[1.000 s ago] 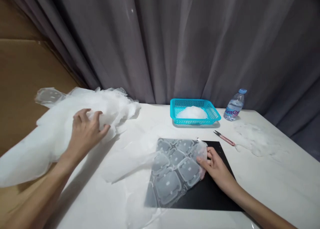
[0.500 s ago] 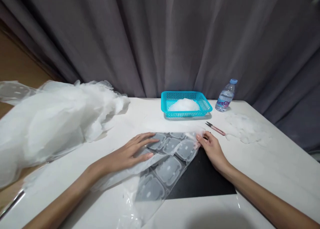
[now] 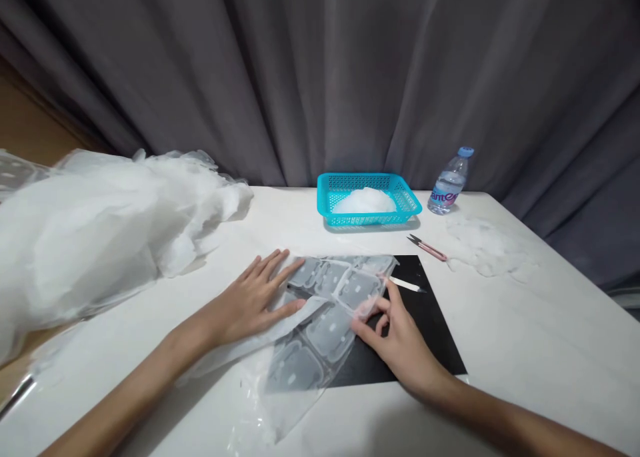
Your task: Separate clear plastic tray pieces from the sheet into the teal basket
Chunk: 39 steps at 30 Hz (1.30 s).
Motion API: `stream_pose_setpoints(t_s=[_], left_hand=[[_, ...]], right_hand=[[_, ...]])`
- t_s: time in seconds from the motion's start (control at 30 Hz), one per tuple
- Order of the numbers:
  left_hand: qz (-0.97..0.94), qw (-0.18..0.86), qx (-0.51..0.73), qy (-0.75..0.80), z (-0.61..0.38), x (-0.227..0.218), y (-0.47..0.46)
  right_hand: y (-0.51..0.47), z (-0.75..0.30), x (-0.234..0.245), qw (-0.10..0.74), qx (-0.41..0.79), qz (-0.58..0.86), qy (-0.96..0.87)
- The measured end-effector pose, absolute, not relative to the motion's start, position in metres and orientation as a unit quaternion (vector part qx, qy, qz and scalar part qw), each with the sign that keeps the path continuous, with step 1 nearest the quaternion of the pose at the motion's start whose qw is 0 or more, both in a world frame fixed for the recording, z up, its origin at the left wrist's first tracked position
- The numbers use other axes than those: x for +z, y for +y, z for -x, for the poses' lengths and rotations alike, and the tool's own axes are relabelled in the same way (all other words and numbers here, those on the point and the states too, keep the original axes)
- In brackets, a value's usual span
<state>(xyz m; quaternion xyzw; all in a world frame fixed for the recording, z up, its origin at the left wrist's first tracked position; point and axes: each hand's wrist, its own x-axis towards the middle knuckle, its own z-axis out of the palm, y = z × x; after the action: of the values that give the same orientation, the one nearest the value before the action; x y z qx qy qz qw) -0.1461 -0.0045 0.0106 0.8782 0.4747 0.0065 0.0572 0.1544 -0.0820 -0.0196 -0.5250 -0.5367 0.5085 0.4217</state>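
A translucent patterned sheet (image 3: 327, 330), printed with rounded panels and pale outlines, lies folded over a black board (image 3: 430, 337). My left hand (image 3: 250, 300) presses flat on its left part with the fingers spread. At the sheet's right edge, my right hand (image 3: 395, 337) has it between thumb and fingers, some fingertips showing through the film. Just beyond that hand, a slim white pen-like tool (image 3: 407, 284) with a dark pointed tip rests on the board, its other end hidden by the sheet and fingers.
On the left is a large heap of white filmy sheets (image 3: 110, 224). A turquoise basket (image 3: 370, 219) at the back holds white material. Right of it stand a water bottle (image 3: 447, 184), pink-handled thread snips (image 3: 427, 247) and a pile of clear scraps (image 3: 490, 247).
My right hand has moved from the sheet's top right corner down and left along its edge. The white tool and more of the board now show. My left hand stays nearly in place.
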Motion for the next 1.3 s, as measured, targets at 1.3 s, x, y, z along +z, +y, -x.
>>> stream_pose_setpoints(t_s=[1.3], left_hand=[[-0.838, 0.033, -0.048, 0.543, 0.09, 0.041, 0.068]], right_hand=[[-0.006, -0.264, -0.009, 0.183, 0.131, 0.624, -0.749]])
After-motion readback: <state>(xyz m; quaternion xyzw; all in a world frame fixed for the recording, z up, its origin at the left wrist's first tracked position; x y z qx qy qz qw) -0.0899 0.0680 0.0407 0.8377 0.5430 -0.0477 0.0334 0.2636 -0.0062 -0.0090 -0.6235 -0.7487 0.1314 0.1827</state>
